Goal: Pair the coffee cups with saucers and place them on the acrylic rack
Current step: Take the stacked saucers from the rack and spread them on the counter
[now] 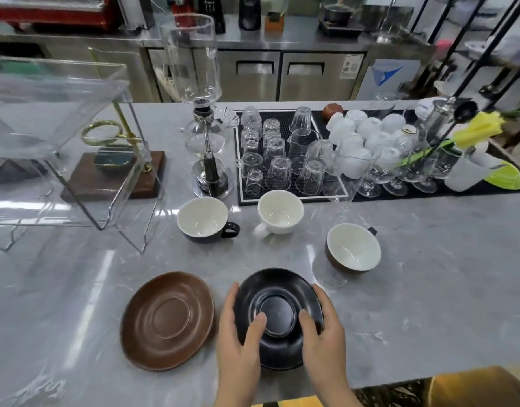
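Both hands are gripping the black saucer (pixel 278 315) from its sides: left hand (pixel 238 333) and right hand (pixel 323 327), thumbs curling over the rim. Brown saucer (pixel 167 320) is lying just left of the left hand. Three cups are sitting beyond the hands on the table (pixel 429 289): black cup (pixel 204 220), white cup (pixel 279 212), brown cup (pixel 352 248). Acrylic rack (pixel 62 136) is standing far left.

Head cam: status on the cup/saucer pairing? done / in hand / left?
Done: nothing; the acrylic rack holds no pair yet.
In hand: the left hand and right hand both grip the black saucer.
Left: the brown saucer lies bare; the black cup, white cup and brown cup stand unpaired on the counter. No white saucer shows.
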The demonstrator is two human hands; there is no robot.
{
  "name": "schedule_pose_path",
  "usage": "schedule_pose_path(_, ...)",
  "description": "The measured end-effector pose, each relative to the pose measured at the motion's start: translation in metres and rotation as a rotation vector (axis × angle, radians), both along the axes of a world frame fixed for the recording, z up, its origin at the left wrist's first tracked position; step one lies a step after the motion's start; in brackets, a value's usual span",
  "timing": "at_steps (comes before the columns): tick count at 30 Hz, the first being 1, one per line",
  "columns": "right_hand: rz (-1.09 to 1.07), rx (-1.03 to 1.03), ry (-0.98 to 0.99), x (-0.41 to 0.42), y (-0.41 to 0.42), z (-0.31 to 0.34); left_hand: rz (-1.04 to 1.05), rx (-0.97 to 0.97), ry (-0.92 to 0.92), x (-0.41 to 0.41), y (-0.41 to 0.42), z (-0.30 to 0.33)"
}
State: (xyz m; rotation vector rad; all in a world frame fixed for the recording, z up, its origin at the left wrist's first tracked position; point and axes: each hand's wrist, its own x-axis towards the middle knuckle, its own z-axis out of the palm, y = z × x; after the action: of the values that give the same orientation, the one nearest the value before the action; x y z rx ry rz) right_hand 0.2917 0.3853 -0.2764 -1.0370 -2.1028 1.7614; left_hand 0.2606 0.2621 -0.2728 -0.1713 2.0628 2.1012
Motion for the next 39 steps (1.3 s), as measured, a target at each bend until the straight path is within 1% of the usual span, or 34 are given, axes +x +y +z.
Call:
schedule_pose_path(4,0.039,0.007,-0.012,0.002,0.004,-0.006,0.047,-0.004,-0.034,0.003,0.006,-0.006)
schedule_pose_path(7,0.073,0.042,-0.020,0.003,0.003,-0.008,0.067,-0.048,-0.046,0.005,0.005,-0.008)
schedule_pose_path(15,0.133,0.141,-0.047,0.002,0.002,-0.009,0.042,-0.242,0.011,0.004,0.004,-0.014)
schedule_pose_path(21,0.151,0.119,-0.021,0.001,0.005,-0.006,0.009,-0.301,0.055,0.007,0.002,-0.014)
schedule_pose_path(24,0.161,0.122,-0.004,-0.001,0.003,-0.003,0.023,-0.306,0.073,0.009,0.004,-0.013)
schedule_pose_path(29,0.117,0.104,0.051,-0.002,-0.001,0.001,0.027,-0.313,0.102,0.009,0.007,-0.010)
schedule_pose_path(32,0.106,0.042,0.123,0.001,-0.001,0.010,0.048,-0.297,0.133,0.011,0.005,-0.003)
schedule_pose_path(35,0.061,-0.033,0.232,0.008,0.005,0.025,0.063,-0.259,0.223,0.010,0.011,0.011)
schedule_pose_path(39,-0.021,-0.016,0.271,0.018,0.024,0.037,-0.010,-0.178,0.272,0.008,0.032,0.025)
